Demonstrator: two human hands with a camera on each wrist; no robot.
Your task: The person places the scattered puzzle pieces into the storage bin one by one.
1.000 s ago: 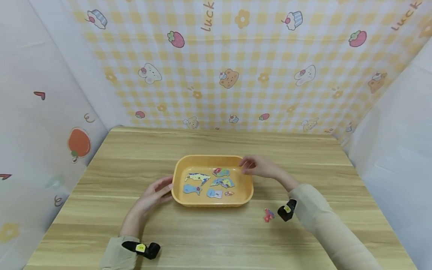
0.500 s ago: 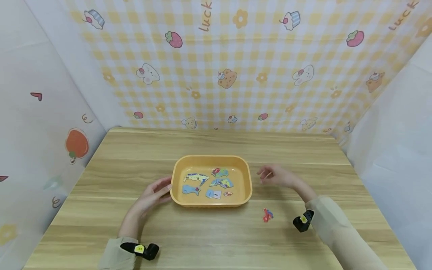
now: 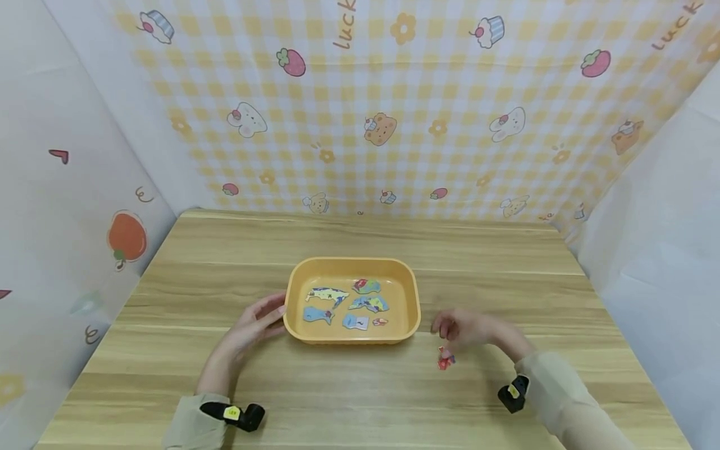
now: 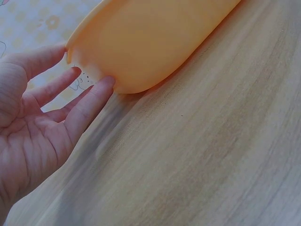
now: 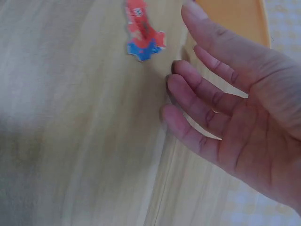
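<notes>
At the left end of the yellow plastic tray, my left hand holds its side, with the thumb at the rim and fingertips against the outer wall. Several flat, irregular map-like puzzle pieces, including a pale yellow one and a blue one, lie inside. Right of the tray, a small red-and-blue puzzle piece lies on the table. Close beside it is my right hand, thumb and fingers apart and loosely bent. In the right wrist view nothing sits between these fingers.
The wooden table runs back to a yellow checked cloth with cartoon prints. White cloths hang on the left and right. Black wrist cameras sit on both sleeves.
My right hand has left the tray's right rim, moved right, then come down toward the red-and-blue puzzle piece. The left hand and the tray stay in place.
</notes>
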